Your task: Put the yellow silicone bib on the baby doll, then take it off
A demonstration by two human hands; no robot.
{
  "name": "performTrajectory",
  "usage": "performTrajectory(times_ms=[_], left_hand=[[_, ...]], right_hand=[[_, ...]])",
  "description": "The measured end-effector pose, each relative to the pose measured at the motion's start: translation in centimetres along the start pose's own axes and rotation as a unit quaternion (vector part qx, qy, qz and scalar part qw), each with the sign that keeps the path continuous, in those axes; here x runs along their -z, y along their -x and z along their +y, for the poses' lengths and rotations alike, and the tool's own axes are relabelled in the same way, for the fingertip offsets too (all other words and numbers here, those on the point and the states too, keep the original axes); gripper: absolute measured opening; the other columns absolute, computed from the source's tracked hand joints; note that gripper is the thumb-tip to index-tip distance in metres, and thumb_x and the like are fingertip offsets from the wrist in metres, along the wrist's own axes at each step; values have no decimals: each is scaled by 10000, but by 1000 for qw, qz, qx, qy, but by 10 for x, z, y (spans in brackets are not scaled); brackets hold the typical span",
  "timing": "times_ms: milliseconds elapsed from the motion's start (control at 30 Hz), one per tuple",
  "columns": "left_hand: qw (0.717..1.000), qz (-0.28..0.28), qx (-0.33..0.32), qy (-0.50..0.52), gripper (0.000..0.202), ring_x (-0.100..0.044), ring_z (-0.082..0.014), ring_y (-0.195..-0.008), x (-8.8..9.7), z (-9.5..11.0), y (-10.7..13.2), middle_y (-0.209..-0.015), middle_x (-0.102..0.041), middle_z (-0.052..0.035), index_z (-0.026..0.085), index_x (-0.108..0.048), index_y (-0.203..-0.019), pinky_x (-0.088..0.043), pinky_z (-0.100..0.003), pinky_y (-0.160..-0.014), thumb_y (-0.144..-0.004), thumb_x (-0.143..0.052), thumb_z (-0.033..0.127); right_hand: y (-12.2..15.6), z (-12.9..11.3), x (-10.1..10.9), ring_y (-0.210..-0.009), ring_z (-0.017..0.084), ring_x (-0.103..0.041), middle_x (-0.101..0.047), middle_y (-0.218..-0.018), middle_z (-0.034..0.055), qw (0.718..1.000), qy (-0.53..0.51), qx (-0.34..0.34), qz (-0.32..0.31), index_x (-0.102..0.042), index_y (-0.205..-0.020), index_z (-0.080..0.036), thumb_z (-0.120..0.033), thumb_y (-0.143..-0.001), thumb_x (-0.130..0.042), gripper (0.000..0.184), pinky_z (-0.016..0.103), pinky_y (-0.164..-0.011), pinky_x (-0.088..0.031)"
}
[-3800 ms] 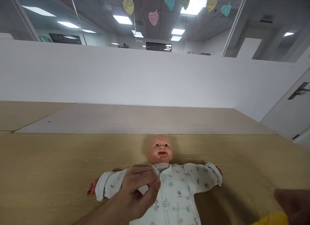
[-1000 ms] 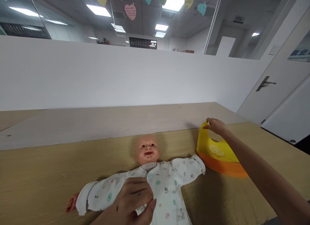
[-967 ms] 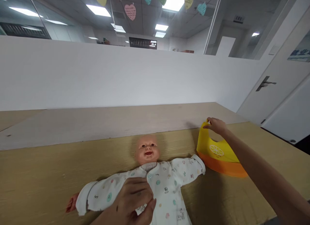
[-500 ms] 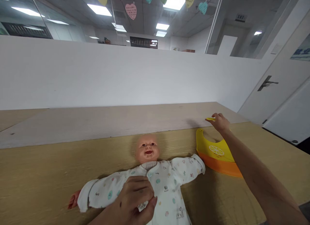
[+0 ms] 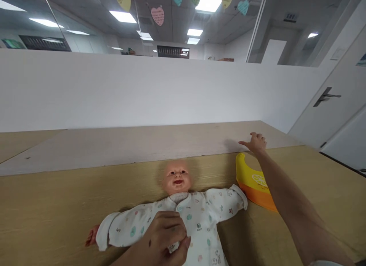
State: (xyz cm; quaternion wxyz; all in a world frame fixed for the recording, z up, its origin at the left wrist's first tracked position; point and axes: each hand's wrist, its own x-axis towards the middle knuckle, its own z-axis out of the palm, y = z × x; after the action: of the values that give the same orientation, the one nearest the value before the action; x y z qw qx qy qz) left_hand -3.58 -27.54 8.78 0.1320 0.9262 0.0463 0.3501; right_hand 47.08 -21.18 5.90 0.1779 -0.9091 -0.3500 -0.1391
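A baby doll (image 5: pixel 178 205) in a white printed romper lies face up on the wooden table (image 5: pixel 57 205), arms spread. My left hand (image 5: pixel 164 241) rests on the doll's chest with fingers curled, pinching the romper's front. A yellow and orange silicone bib (image 5: pixel 253 184) lies flat on the table to the right of the doll's arm. My right hand (image 5: pixel 255 142) reaches past the bib's top edge, fingers spread and holding nothing, just above the table.
A paler raised board (image 5: pixel 128 144) runs along the back of the table against a white partition wall (image 5: pixel 143 90). A white door with a handle (image 5: pixel 326 98) stands at the right. Paper hearts hang from the ceiling above.
My right hand carried the bib to the table's right side, stood it up, then let go; the bib now lies flat and the hand is open beyond it. The left hand stayed on the doll.
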Motion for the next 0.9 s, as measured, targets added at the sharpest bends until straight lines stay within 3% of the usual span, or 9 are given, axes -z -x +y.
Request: performTrajectory(times_ms=[100,167,400,600,800,900], left_hand=[[1000,-14,1,-1,211,-481,-96,-492,-1,-2,1,-525,-523,48,216,-417,-676,-469,-245,-554,-796,-447,45],[1000,-5,2,-1,214,-485,-95,-491,-1,-2,1,-527,-526,52,218,-412,-683,-471,-244,-552,-780,-447,30],[1000,-17,4,1,214,-479,-101,-479,-3,-1,0,-516,-512,55,226,-378,-688,-476,-249,-538,-776,-437,40],[999,21,14,26,246,-448,-104,-466,-9,-13,6,-518,-466,45,221,-370,-668,-400,-258,-488,-810,-422,27],[1000,20,6,1,224,-473,-113,-482,-14,-10,5,-529,-500,29,216,-414,-679,-425,-267,-501,-794,-424,23],[1000,28,-5,-8,215,-487,-113,-495,-15,-8,5,-548,-529,23,212,-432,-694,-424,-263,-494,-790,-435,20]], right_hand=[[-2,-10,-2,-1244,412,-375,-396,-1365,230,999,-22,-20,-16,-394,-1348,-153,-693,-673,-656,903,523,-969,-348],[-1,-17,-5,-1241,411,-378,-404,-1359,233,999,-35,-16,-20,-399,-1347,-147,-709,-707,-606,876,527,-965,-343],[27,-40,-26,-1166,326,-471,-545,-1222,197,993,-76,86,-21,-551,-1176,-106,-494,-901,-428,491,422,-966,-366],[105,-76,-25,-1029,237,-563,-645,-1070,120,948,-209,235,-49,-604,-1013,-148,-411,-910,-436,328,386,-958,-415],[200,-95,10,-992,191,-580,-634,-1018,79,867,-283,388,-132,-577,-1006,-174,-407,-959,-414,288,346,-881,-480],[224,-93,29,-993,215,-580,-629,-1051,91,858,-226,447,-111,-567,-1062,-180,-400,-954,-438,277,378,-869,-490]])
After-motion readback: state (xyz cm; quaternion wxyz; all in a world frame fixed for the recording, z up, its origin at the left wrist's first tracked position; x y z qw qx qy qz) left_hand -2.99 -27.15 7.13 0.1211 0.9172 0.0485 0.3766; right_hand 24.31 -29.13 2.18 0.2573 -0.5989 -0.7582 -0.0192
